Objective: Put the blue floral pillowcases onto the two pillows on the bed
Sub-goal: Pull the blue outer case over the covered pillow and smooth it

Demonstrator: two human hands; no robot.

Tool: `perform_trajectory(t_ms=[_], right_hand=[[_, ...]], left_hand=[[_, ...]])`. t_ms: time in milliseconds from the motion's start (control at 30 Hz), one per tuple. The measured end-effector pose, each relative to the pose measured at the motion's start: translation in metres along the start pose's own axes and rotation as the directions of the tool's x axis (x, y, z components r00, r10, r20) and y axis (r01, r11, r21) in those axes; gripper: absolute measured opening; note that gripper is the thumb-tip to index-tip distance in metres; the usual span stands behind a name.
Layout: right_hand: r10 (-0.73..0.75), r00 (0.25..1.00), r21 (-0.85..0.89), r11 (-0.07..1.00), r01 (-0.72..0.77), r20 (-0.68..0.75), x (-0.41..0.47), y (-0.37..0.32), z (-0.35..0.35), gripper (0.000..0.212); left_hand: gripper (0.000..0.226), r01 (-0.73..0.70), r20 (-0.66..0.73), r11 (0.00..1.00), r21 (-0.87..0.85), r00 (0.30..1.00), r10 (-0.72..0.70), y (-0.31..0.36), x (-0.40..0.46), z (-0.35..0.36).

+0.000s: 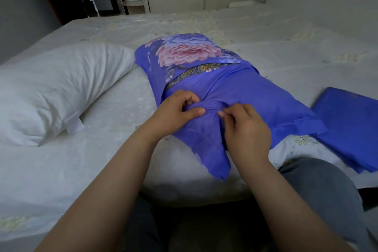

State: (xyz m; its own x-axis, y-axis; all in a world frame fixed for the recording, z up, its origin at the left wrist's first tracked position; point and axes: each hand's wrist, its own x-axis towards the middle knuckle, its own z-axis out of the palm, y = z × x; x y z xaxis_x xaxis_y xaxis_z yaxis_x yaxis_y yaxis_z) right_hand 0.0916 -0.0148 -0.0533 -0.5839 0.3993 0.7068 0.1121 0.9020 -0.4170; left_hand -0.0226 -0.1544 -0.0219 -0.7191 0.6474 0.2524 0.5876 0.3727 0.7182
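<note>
Bedroom, pale bed (266, 32) filling the view. First pillowcase (235, 92) at centre, drawn part-way over a pillow whose white end (196, 178) is bare at 6 o'clock. Left hand (176, 112) and right hand (245, 129) close together, both pinching bunched blue cloth at the opening. Second pillow (51, 88) bare at 9 o'clock; folded second pillowcase (351, 127) at 3 o'clock. Risks — bunched cloth may snag on the pillow corner, or a pinch slips and the case rides back up.

Blue floral pillowcase (204, 71), white pillow (51, 92)
</note>
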Motion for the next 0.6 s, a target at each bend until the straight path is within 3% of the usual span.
perform_trajectory(t_ms=[100,200,333,467,533,600], right_hand=[[0.037,0.999,0.021,0.999,-0.037,-0.004,0.006,-0.003,-0.006,0.025],[0.109,0.992,0.065,0.991,-0.113,0.062,0.012,-0.009,-0.009,0.022],[0.237,0.954,0.167,0.949,-0.267,0.182,0.02,-0.01,-0.007,0.018],[0.334,0.889,0.318,0.845,-0.429,0.312,0.024,0.002,-0.001,0.014],[0.312,0.871,0.376,0.808,-0.454,0.381,0.025,0.007,0.002,0.018],[0.231,0.84,0.401,0.796,-0.453,0.491,0.027,0.011,-0.001,0.029]], left_hand=[[0.013,-0.057,-0.268,0.98,0.19,0.957,0.108,0.01,-0.008,0.009],[0.016,0.009,-0.356,0.982,0.19,0.933,0.06,0.018,-0.009,0.019],[0.028,0.091,-0.136,0.994,0.052,0.987,-0.083,0.021,0.005,0.025],[0.034,0.189,0.128,0.972,-0.138,0.977,-0.171,0.011,0.01,0.027],[0.032,0.2,0.219,0.971,-0.129,0.961,-0.169,0.006,0.013,0.023],[0.027,0.126,0.174,0.992,0.03,0.976,-0.13,-0.001,0.021,0.012]])
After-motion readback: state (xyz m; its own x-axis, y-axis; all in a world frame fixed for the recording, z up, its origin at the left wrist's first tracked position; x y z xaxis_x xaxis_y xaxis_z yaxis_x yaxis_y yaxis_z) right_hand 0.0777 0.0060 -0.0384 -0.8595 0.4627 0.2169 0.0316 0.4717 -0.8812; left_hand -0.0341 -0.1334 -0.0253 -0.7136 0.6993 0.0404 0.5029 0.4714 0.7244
